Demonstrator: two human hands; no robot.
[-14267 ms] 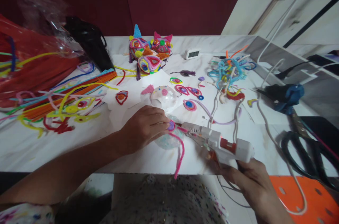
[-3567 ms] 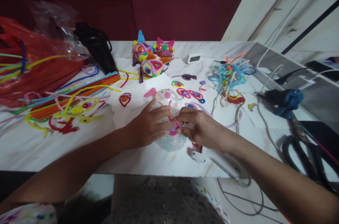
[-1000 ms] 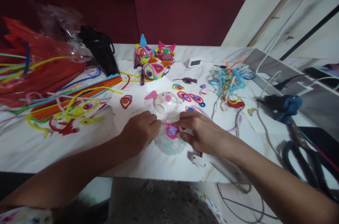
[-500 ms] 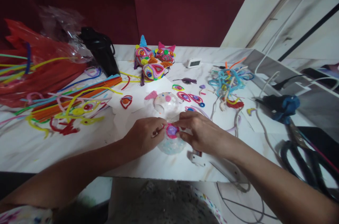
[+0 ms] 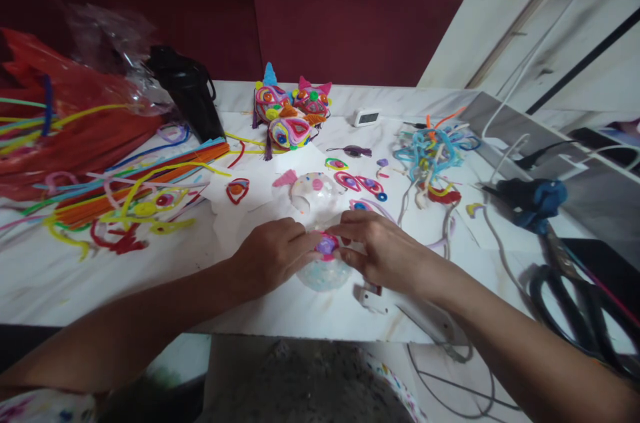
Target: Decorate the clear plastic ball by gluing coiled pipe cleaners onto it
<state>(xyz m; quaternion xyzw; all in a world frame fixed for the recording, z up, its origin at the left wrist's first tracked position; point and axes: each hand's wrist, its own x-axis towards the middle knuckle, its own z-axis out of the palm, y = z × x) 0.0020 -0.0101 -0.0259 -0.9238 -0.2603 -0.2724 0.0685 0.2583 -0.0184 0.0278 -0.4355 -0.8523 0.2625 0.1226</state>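
A pink ring with a purple centre, an eye-shaped pipe-cleaner piece [image 5: 327, 246], lies against a translucent rounded shell [image 5: 324, 276] near the table's front. My left hand [image 5: 274, 251] pinches the ring's left edge. From the other side, my right hand [image 5: 376, 248] grips the right edge between thumb and fingers, which partly cover it. Just beyond the hands sits a second clear shell [image 5: 320, 190] with small coloured spots and a pink ear-like piece [image 5: 285, 178]. More eye-shaped pieces [image 5: 369, 187] lie to its right, and a red one [image 5: 237, 190] to its left.
Three decorated animal-like heads [image 5: 290, 132] stand at the back beside a black bottle [image 5: 187, 93]. Loose pipe cleaners [image 5: 145, 190] and a red bag [image 5: 100, 136] fill the left. At right are tangled pipe cleaners [image 5: 433, 150], scissors [image 5: 565, 306] and a power strip [image 5: 430, 320].
My left fingers have shifted slightly, now lying straighter over the left side of the pink-and-purple piece. My right hand keeps nearly the same hold.
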